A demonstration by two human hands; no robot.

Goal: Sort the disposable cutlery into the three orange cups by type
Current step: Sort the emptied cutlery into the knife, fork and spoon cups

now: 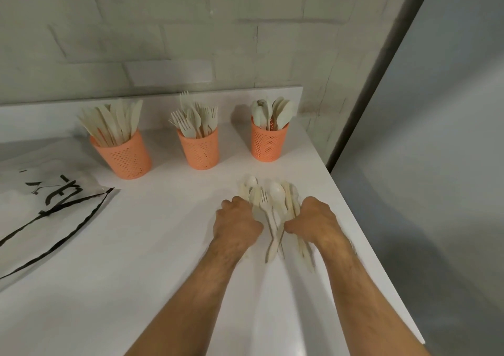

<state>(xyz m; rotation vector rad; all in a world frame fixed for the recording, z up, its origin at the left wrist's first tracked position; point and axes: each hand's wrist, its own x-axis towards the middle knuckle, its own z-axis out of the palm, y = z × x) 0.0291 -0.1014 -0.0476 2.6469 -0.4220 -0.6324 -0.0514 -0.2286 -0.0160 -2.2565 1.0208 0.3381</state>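
Note:
Three orange perforated cups stand in a row at the back of the white table. The left cup [125,156] holds knives, the middle cup [199,148] holds forks, the right cup [268,144] holds spoons. A loose pile of pale cutlery [272,208] lies near the table's right edge, with spoons, a fork and knives mixed. My left hand [237,222] grips the pile's left side with curled fingers. On the opposite side my right hand [313,217] curls round the cutlery. The fingertips of both hands are hidden under the pile.
A white plastic bag [46,192] with black markings and a black drawstring lies at the left. The table's right edge [362,219] runs close beside my right hand. A tiled wall stands behind the cups.

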